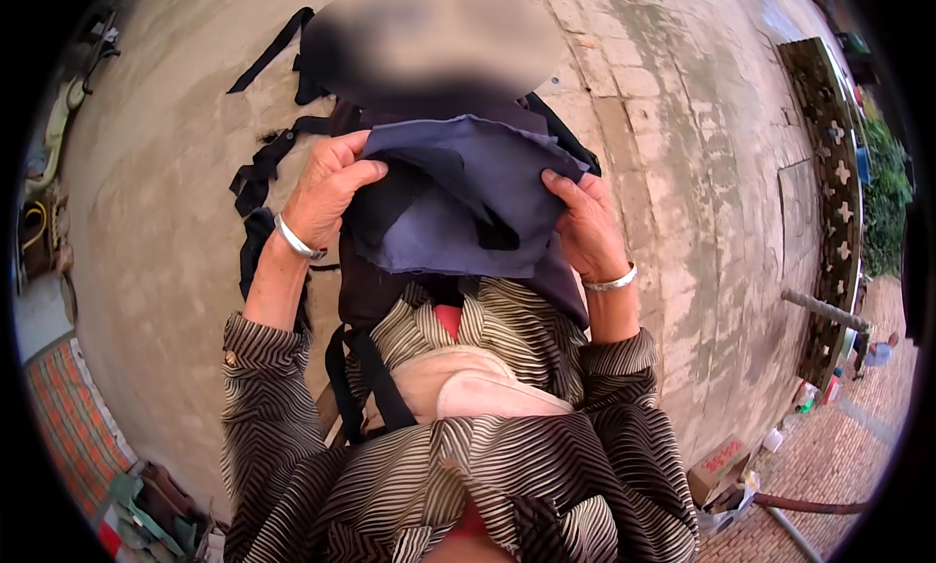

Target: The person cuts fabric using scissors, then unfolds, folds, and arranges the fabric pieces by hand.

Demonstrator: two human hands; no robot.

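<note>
A piece of dark blue cloth [439, 239] with frayed edges is stretched between my hands above my lap. My left hand [331, 188] pinches its left upper edge between thumb and fingers. At the right edge, my right hand [588, 222] grips the cloth, thumb on top. Black fabric [419, 161] lies over part of the blue cloth, and a small dark patch [497, 234] shows near its lower right. Beneath the cloth are my dark trousers [363, 288]. Pale pink padded pieces [502, 395] rest nearer my body.
Black cloth strips [261, 173] lie on the concrete ground [156, 212] to the left. Another black strap [375, 378] hangs by my waist. On the right are a patterned low wall [829, 202] and a cardboard box [717, 468]. A blurred oval covers the top middle.
</note>
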